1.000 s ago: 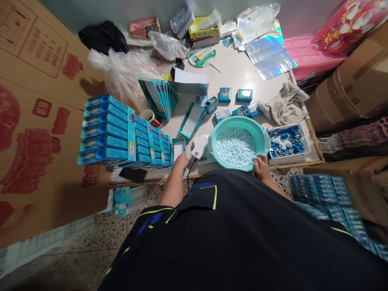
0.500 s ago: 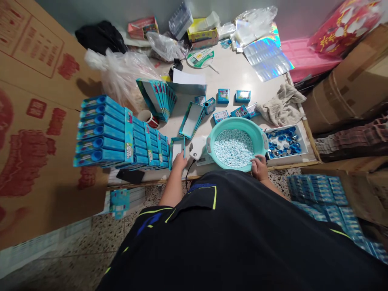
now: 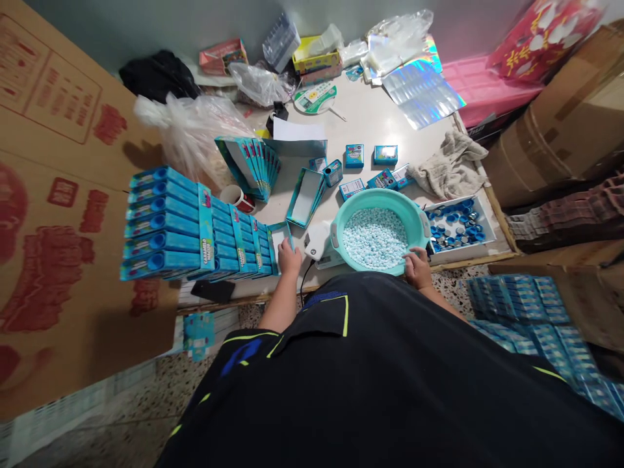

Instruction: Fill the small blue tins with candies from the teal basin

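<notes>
My left hand [image 3: 289, 258] rests on an open teal display box [image 3: 281, 235] that lies at the near edge of the white table [image 3: 380, 120]; its fingers curl over the box's near end. My right hand [image 3: 417, 266] grips the near rim of a teal basin [image 3: 423, 221] filled with small pale blue candies [image 3: 374, 238]. The basin sits on a white scale [image 3: 318, 242]. Stacked blue cartons [image 3: 170, 224] stand just left of the open box.
A white tray of blue caps [image 3: 458, 224] lies right of the basin, a grey cloth [image 3: 446, 170] behind it. Small teal boxes [image 3: 355, 156], another open box [image 3: 305, 196], plastic bags [image 3: 195, 130] and holographic sheets [image 3: 422, 91] cover the table. Big cardboard cartons [image 3: 53, 214] stand left.
The view shifted slightly. My left hand crept a little farther onto the open box. My right hand stays on the basin rim.
</notes>
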Tool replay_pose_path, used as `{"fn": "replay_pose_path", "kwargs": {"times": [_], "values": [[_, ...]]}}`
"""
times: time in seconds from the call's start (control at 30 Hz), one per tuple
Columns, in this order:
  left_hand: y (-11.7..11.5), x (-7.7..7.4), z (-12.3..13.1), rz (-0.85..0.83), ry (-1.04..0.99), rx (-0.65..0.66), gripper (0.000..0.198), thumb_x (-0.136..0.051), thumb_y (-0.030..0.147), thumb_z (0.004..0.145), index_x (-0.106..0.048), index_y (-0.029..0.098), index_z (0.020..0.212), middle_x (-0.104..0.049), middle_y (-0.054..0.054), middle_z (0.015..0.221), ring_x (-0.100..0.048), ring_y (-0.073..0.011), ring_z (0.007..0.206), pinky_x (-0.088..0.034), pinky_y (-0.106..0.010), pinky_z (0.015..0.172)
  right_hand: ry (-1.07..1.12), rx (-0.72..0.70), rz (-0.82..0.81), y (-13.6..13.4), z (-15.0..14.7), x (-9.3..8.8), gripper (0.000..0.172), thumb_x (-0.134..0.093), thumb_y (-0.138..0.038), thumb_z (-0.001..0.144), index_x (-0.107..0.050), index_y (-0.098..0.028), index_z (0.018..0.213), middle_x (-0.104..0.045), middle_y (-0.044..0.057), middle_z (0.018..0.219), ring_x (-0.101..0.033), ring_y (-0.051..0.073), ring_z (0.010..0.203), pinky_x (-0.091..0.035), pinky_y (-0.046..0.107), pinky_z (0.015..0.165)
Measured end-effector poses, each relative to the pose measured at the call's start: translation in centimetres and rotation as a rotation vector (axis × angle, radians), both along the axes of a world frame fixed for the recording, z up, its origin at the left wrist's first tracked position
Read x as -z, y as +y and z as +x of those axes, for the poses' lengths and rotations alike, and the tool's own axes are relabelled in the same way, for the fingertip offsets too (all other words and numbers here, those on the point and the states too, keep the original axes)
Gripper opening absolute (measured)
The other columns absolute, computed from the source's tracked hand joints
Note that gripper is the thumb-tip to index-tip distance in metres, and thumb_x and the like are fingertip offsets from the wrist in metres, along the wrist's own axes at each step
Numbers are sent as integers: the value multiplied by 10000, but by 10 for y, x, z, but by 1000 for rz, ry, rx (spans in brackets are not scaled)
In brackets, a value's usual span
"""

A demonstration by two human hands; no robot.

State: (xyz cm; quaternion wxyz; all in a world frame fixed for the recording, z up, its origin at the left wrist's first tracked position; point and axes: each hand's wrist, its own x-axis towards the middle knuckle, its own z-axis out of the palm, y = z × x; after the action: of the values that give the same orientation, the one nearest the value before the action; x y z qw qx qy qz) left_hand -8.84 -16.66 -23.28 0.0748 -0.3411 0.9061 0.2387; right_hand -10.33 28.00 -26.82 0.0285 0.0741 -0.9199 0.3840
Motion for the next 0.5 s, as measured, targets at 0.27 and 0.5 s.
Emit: {"fn": "replay_pose_path", "kwargs": {"times": [0.27,0.5], "values": [[33,-6,30,24,146,107,216,-573,278,1018,-619,162,1194,-635,-100,1213,-631,-201,1040,-527,-392,1009,1,3,-23,-1,1,-1,301,-428,-387,963,-676,-220,931,-520,140,1226,-598,315,1131,-513,532,1049],[33,-3,56,56,67,161,219,-620,364,1023,-660,165,1104,-658,-91,1180,-639,-185,997,-565,-393,939,7,9,-12,-1,-1,-1,304,-429,-397,951,-672,-213,945,-537,154,1221,-610,329,1122,-522,542,1026]]}}
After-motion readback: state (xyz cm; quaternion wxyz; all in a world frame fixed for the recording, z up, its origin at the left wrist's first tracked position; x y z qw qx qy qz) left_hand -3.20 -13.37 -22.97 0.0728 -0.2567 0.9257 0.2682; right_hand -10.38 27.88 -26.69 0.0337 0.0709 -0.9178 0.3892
